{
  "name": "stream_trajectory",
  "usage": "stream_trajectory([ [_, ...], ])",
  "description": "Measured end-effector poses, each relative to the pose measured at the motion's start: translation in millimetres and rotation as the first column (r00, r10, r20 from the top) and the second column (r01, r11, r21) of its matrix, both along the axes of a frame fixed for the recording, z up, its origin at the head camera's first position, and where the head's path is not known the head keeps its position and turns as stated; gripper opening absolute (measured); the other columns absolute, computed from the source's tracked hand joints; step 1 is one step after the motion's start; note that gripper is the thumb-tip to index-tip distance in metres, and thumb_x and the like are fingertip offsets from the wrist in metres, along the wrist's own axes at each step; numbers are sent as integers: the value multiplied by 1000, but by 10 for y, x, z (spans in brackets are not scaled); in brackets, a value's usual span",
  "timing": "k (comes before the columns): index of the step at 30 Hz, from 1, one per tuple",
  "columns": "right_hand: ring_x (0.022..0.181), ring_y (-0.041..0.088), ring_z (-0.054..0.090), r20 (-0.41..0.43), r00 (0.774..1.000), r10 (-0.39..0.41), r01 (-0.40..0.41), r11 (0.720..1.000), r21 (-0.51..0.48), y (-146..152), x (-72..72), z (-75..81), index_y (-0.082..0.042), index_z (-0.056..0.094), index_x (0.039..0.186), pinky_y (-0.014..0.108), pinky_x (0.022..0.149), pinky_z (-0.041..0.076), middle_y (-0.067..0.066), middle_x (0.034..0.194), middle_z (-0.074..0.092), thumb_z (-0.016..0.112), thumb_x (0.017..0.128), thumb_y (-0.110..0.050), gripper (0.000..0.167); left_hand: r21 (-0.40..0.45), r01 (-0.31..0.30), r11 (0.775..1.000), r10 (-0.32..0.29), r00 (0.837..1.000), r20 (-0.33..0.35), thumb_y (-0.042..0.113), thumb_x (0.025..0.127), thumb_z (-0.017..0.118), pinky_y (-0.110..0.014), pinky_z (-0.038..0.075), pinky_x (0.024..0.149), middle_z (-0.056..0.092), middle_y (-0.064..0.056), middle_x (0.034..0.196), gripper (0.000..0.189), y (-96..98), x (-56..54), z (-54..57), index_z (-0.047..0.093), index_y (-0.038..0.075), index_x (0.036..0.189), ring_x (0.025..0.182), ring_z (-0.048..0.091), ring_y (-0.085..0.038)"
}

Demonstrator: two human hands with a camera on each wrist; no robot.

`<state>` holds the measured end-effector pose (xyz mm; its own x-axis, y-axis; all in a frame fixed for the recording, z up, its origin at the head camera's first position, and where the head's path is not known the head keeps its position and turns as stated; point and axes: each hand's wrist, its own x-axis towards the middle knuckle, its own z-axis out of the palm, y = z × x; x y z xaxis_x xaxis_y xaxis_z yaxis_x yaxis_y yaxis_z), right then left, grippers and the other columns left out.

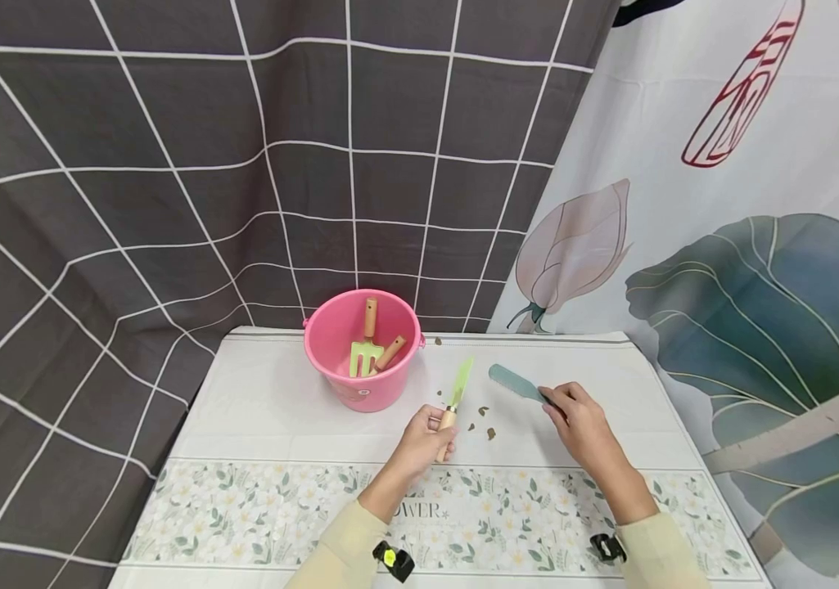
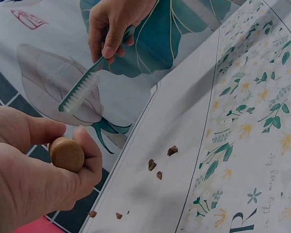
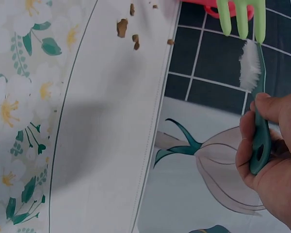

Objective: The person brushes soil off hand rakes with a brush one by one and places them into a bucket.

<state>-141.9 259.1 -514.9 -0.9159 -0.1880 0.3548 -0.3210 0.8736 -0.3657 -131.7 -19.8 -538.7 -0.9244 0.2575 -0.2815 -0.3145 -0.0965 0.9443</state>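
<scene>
My left hand (image 1: 419,443) grips the pale wooden handle (image 2: 67,156) of a small garden fork. Its light green head (image 1: 461,382) appears edge-on in the head view; in the right wrist view its prongs (image 3: 242,19) point down near the brush. My right hand (image 1: 578,424) pinches the handle of a blue-green brush (image 1: 513,380), which has white bristles (image 2: 83,92). Between the hands, several brown crumbs (image 1: 491,433) lie scattered on the white table. Both tools are held up over it. In the left wrist view, my left hand hides the fork's head.
A pink bucket (image 1: 331,327) stands at the back left of the table, with another green fork (image 1: 365,357) and a wooden-handled tool (image 1: 390,353) inside. The table's cloth (image 1: 257,393) has a floral band along the front. Curtains (image 1: 301,188) hang behind.
</scene>
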Motion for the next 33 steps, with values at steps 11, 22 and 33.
stream_trajectory([
  [11, 77, 13, 59, -141, 986, 90, -92, 996, -8, -98, 88, -31, 0, 74, 118, 28, 58, 56, 10, 99, 63, 77, 88, 2, 30, -8, 18, 1000, -18, 1000, -17, 7, 106, 52, -35, 66, 80, 63, -14, 95, 37, 3, 6, 67, 52, -19, 133, 77, 63, -13],
  [22, 79, 9, 58, -158, 972, 172, -173, 985, 10, -274, 133, -57, -1, 75, 117, 22, 60, 55, 7, 102, 62, 79, 87, 2, 30, 24, 50, 998, -50, 999, -1, 8, 109, 44, -34, 66, 80, 68, -24, 108, 40, 12, 19, 114, 47, -21, 137, 81, 68, -15],
  [33, 80, 12, 60, -192, 961, 196, -199, 980, 7, -330, 40, -73, 0, 76, 118, 24, 60, 56, 9, 102, 62, 79, 86, 2, 32, 33, 51, 998, -52, 998, 22, 8, 110, 43, -31, 66, 81, 70, -24, 111, 40, 15, 25, 112, 47, -20, 139, 80, 69, -15],
])
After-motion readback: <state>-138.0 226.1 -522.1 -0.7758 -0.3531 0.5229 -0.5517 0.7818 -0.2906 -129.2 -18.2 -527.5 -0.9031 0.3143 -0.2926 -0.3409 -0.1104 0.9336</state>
